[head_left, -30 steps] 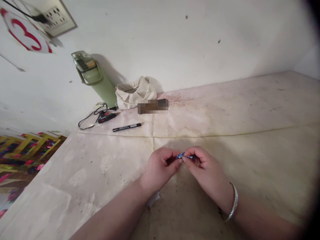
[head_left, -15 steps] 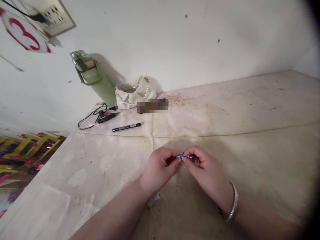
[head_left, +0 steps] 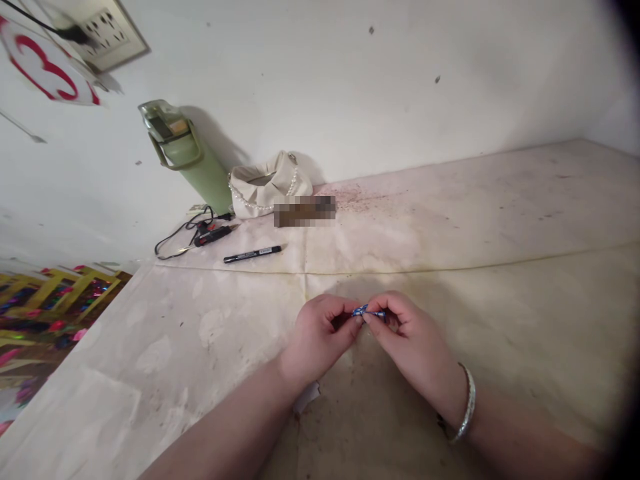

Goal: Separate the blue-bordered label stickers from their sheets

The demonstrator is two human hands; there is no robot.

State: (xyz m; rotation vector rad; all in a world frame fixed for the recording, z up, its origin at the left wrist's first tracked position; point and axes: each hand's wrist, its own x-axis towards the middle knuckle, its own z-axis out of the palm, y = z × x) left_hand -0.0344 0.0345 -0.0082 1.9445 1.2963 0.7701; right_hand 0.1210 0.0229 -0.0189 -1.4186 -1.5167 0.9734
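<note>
Between my two hands is a small blue-and-white wrapped piece (head_left: 370, 313), thin and mostly covered by fingers, so I cannot make out its exact kind. My left hand (head_left: 320, 333) pinches its left end between thumb and forefinger. On the other end, the thumb and forefinger of my right hand (head_left: 413, 337) are closed too, with the fingertips of both hands nearly meeting. A silvery bracelet (head_left: 469, 407) circles the right wrist. Below my left wrist lies a pale scrap (head_left: 307, 398) on the table, partly hidden by the forearm.
On the stained table cover (head_left: 475, 220) lie a black marker (head_left: 253, 254) and a corded black tool (head_left: 214, 235). A green bottle (head_left: 203, 173), a cream bag (head_left: 260, 187) and a blurred-out brown item (head_left: 305, 211) stand near the wall. Yellow racks (head_left: 55, 300) are beyond the left edge.
</note>
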